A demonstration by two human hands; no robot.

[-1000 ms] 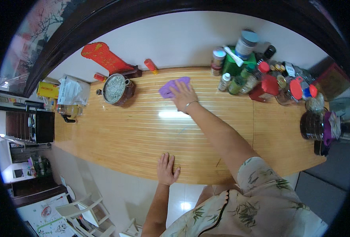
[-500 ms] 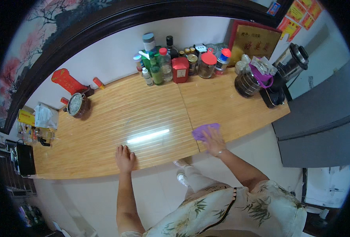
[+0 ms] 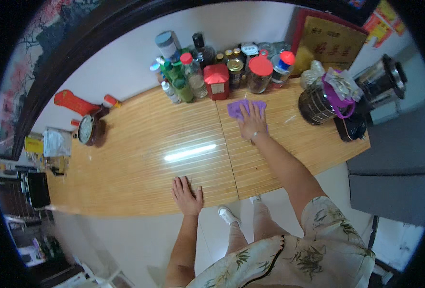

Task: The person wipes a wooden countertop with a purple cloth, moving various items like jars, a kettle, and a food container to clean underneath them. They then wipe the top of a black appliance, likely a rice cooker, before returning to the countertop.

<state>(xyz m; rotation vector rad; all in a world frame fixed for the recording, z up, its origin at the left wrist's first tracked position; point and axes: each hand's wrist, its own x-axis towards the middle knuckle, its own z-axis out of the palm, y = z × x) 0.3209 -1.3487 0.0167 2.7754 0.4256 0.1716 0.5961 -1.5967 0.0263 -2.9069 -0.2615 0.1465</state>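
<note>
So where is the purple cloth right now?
In the head view, the purple cloth lies flat under the right hand on the wooden table, just in front of the red box.

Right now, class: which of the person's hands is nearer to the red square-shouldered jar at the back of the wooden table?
Right. The right hand lies flat on the purple cloth, just in front of the red jar. The left hand rests on the table's near edge, far from it.

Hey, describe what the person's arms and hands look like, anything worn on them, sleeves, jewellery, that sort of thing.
Both forearms are bare; no gloves. The right hand has a thin band at the wrist, probably a bracelet, too small to tell more. The left hand shows nothing at the wrist, and no rings can be made out on its fingers. The pale leaf-print garment seems short-sleeved, reaching the right upper arm.
</note>
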